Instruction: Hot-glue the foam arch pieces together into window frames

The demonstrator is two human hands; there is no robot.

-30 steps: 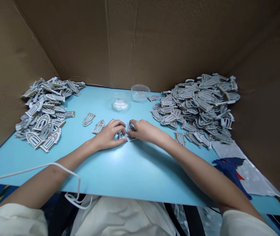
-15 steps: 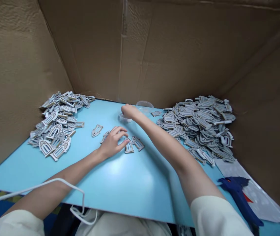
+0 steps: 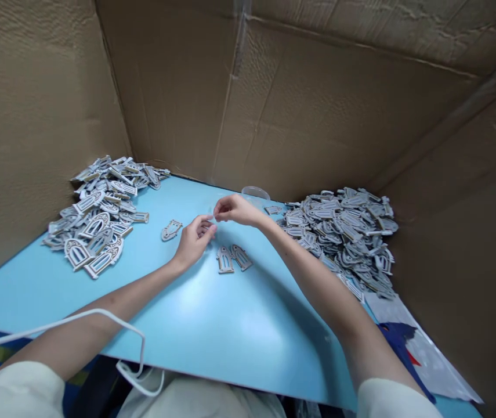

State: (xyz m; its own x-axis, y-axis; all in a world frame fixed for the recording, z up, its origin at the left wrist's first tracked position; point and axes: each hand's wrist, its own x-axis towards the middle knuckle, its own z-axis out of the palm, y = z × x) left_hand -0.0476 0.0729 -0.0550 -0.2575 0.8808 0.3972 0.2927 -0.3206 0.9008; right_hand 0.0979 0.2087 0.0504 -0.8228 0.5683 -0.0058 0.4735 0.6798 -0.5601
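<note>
- Left hand and right hand meet mid-frame, fingertips pinched on something tiny; cannot tell what.
- Two arched window cutouts lie paired on the blue counter, just below.
- Right pile remains large; left pile smaller.

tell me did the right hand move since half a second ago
Yes. The right hand has pulled back from the clear dish toward the left hand.

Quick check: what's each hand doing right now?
Left hand: fingers curled, contents cannot be told.
Right hand: fingertips pinched together, anything held too small to tell.
</note>
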